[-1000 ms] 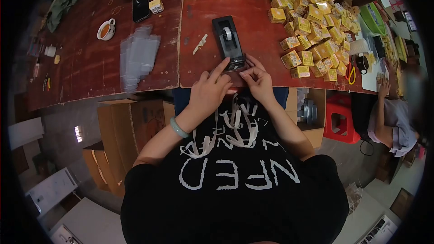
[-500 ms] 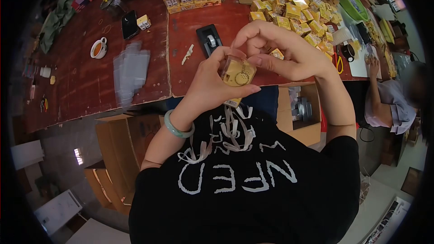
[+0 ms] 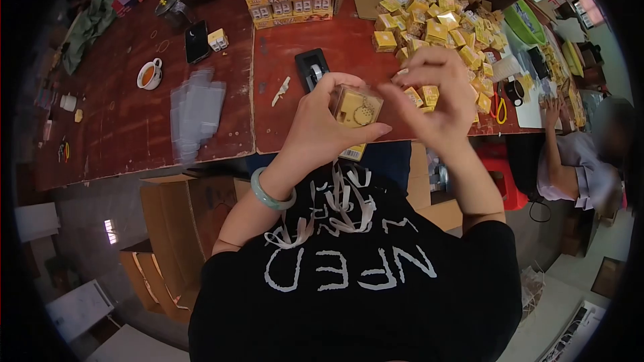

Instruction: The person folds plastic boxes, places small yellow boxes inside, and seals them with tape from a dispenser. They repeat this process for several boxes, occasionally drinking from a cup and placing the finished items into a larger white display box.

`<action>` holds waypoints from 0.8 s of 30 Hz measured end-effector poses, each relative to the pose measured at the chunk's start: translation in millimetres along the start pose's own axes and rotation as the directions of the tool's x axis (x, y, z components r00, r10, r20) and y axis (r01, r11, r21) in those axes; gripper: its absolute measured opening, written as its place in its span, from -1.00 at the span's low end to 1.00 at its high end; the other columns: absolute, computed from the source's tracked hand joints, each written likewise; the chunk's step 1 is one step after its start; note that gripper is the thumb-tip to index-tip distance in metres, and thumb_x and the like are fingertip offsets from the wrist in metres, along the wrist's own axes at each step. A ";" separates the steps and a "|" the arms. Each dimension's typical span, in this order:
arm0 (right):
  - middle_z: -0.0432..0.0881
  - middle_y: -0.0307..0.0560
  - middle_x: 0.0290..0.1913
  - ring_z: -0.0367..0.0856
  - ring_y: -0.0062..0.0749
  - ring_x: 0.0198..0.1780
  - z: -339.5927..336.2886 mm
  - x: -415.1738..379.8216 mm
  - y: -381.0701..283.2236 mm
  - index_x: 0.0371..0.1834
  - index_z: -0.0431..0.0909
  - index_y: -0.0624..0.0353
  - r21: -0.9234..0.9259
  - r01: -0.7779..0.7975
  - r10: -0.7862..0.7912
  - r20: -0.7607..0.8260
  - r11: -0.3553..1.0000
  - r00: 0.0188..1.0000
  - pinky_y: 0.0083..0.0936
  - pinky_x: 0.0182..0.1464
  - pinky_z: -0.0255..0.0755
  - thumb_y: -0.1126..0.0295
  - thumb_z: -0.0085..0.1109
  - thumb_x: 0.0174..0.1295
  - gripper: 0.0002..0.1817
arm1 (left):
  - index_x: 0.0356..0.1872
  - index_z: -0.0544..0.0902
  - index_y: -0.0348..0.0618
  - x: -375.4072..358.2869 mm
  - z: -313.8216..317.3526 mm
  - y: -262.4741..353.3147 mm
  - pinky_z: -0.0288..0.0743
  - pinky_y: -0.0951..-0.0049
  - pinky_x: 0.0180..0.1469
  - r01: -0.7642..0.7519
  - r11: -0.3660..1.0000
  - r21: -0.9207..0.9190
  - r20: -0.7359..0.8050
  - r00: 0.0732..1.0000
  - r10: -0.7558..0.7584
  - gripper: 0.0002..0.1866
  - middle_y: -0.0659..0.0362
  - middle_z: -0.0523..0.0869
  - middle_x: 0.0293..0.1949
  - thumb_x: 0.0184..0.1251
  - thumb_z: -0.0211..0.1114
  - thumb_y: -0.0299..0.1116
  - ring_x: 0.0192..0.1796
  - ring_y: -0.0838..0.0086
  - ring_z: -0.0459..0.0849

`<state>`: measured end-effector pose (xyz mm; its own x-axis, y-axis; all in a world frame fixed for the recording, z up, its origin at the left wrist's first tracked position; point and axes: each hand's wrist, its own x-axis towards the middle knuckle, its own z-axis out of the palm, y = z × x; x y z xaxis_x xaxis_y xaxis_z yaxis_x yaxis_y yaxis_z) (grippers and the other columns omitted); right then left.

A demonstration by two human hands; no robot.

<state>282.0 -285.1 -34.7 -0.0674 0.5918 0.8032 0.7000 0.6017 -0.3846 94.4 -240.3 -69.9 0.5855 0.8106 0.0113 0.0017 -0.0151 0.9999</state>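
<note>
Clear box: held above the near edge of the red table (image 3: 275,121), in front of the torso; transparent rigid walls, square-edged, yellow inside.
Facing: the broad face with the metal ring (image 3: 364,115) is turned up toward the head camera, slightly tilted.
Long axis: cannot be determined; the hand covers one side.
Barcoded yellow piece (image 3: 353,153): printed, flat-faced, below the left thumb, toward the torso; connection to the box hidden.
Left hand (image 3: 318,117): thumb and fingers grasp the clear box from its left side.
Right hand (image 3: 439,97): fingers loosely curled, thumb parted from them; just right of the box.
Tape dispenser (image 3: 310,67): black, elongated, beyond the left hand.
Yellow cartons (image 3: 436,31): small printed cubes, heaped at far right.
Plastic sleeves (image 3: 196,110): flat, translucent, overlapping, at left.
</note>
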 end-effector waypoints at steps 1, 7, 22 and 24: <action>0.64 -0.10 -0.12 0.59 -0.29 -0.09 5.7 -11.3 -7.8 -0.27 0.70 0.16 -0.005 -0.024 0.025 0.031 1.000 0.999 -0.43 -0.09 0.47 0.50 0.56 -0.11 -0.71 | 0.03 0.49 -0.19 2.4 0.9 -3.7 0.59 0.43 0.05 -0.004 1.000 -0.008 -0.026 1.000 0.004 -0.32 0.13 0.71 -0.09 -0.14 0.70 -0.34 -0.04 0.50 0.70; 0.63 -0.05 0.03 0.56 -0.22 0.09 32.0 -35.9 -3.8 -0.14 0.75 0.15 0.185 -0.338 0.328 0.083 0.923 0.941 -0.38 0.12 0.43 0.55 0.48 -0.01 -0.70 | 0.20 0.34 -0.19 7.2 7.6 -11.6 0.57 0.39 0.10 -0.194 0.978 0.076 -0.021 0.980 0.197 -0.14 0.05 0.65 0.03 -0.14 0.69 -0.38 0.05 0.42 0.68; 0.42 0.03 0.39 0.39 -0.03 0.38 19.3 97.7 16.2 0.40 0.47 0.16 0.608 -0.350 -0.377 0.753 0.713 0.539 -0.13 0.42 0.24 0.35 0.58 0.00 -0.19 | 0.48 0.19 -0.26 24.1 -43.0 -37.3 0.45 0.15 0.34 0.146 0.548 -0.824 0.390 0.848 0.360 -0.29 -0.10 0.45 0.36 0.54 0.05 0.03 0.34 0.16 0.53; 0.48 -0.04 0.29 0.46 -0.17 0.27 30.4 118.7 24.8 0.35 0.54 0.07 0.560 -0.476 -0.300 0.802 0.678 0.516 -0.28 0.29 0.39 0.39 0.58 0.00 -0.26 | 0.53 0.14 -0.23 27.9 -48.4 -33.1 0.26 0.10 0.47 0.201 0.309 -0.929 0.314 0.871 0.377 -0.18 -0.16 0.32 0.45 0.50 -0.06 0.21 0.45 0.09 0.38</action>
<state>269.8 -183.6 37.3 -0.8153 0.5548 0.1655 0.1080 0.4265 -0.8980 71.5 -188.8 -102.2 0.7657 0.5167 0.3831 -0.6349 0.7027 0.3212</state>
